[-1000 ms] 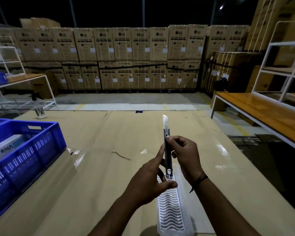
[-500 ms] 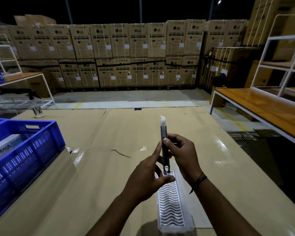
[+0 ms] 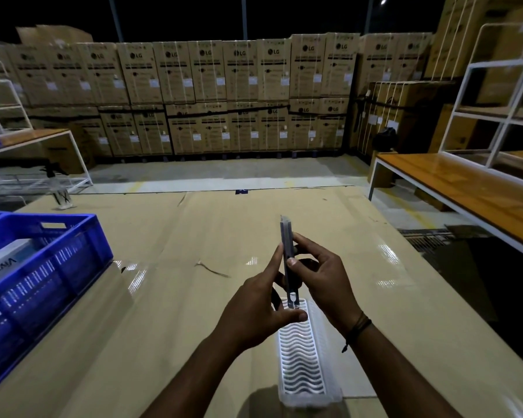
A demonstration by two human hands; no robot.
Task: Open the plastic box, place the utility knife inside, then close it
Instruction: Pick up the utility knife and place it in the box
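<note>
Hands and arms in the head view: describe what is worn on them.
Both forearms are bare, with no sleeves in sight, and neither the left hand nor the right hand wears a glove. The right wrist carries a thin dark cord bracelet with a short loose end hanging. No rings or watch can be seen.

A dimly lit warehouse is shown: printed cartons [image 3: 242, 95] are stacked in rows well beyond the hands, a blue crate [image 3: 40, 267] is seen far to their left, white shelving [image 3: 495, 116] to their right.
</note>
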